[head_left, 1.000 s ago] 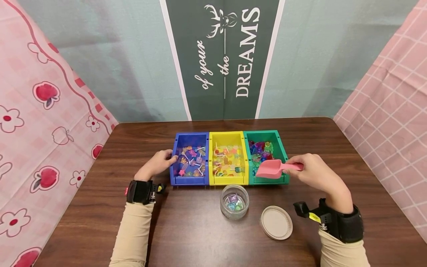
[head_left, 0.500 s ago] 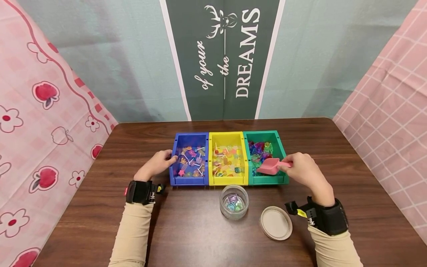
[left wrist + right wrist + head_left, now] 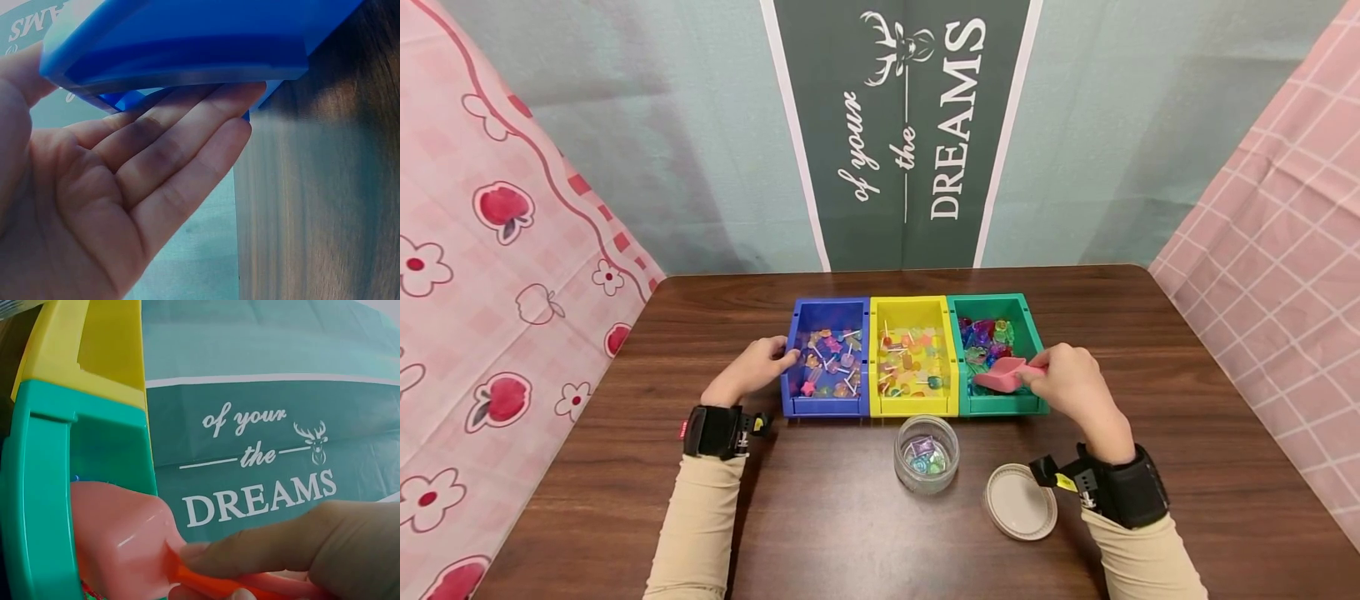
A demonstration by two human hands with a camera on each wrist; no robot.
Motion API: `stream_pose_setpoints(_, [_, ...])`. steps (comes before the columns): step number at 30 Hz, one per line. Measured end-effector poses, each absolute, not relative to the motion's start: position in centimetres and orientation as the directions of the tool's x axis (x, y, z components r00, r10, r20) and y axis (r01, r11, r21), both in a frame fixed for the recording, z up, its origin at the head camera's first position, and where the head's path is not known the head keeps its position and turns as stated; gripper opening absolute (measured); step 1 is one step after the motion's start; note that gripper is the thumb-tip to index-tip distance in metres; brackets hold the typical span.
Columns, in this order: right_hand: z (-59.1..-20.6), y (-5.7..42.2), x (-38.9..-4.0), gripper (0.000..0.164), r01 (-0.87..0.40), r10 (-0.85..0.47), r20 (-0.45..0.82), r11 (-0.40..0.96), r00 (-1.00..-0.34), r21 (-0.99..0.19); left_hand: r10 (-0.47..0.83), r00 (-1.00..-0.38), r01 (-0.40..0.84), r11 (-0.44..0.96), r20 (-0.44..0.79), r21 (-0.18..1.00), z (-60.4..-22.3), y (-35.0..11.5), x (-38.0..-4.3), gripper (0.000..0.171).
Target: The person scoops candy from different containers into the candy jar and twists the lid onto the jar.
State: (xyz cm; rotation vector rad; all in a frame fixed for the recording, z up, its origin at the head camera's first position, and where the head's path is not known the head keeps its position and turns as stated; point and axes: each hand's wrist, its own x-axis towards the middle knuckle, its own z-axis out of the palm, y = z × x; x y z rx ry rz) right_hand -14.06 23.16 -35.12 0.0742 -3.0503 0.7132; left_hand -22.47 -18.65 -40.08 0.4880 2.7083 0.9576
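Note:
My left hand holds the left wall of a blue bin, thumb over the rim and fingers along the outside. My right hand grips the handle of a pink scoop, thumb lying along it in the right wrist view. The scoop's blade is down inside the green bin, among colorful translucent gem-like pieces. Part of those pieces is hidden under the blade. Inside the blue bin lie small candy-shaped pieces, some with white sticks.
Between the blue and green bins sits a yellow bin with similar small pieces. In front of it stands a glass jar with a few clear colored pieces inside. A round lid lies on the wooden table right of the jar.
My right hand has moved left and lowered the scoop deeper into the green bin, its blade tilting. The left hand stays on the blue bin.

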Motion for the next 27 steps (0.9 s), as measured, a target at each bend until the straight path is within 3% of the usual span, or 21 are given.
stream_pose_setpoints(12, [-34.9, 22.1, -13.7, 0.024, 0.044, 0.021, -0.063, 0.914, -0.998, -0.403, 0.384, -0.918, 0.237, 0.732, -0.099, 0.639, -40.0, -18.6, -22.5, 0.026])
stream_pose_setpoints(21, [-34.9, 21.8, -13.5, 0.031, 0.04, 0.025, -0.043, 0.92, -0.999, -0.39, 0.385, -0.917, 0.237, 0.739, -0.106, 0.63, -40.1, -18.6, -22.5, 0.025])
stream_pose_setpoints(27, [-35.7, 21.3, -13.9, 0.024, 0.075, 0.062, -0.045, 0.917, -0.997, -0.391, 0.391, -0.915, 0.247, 0.736, -0.099, 0.63, -40.0, -18.7, -22.4, 0.026])
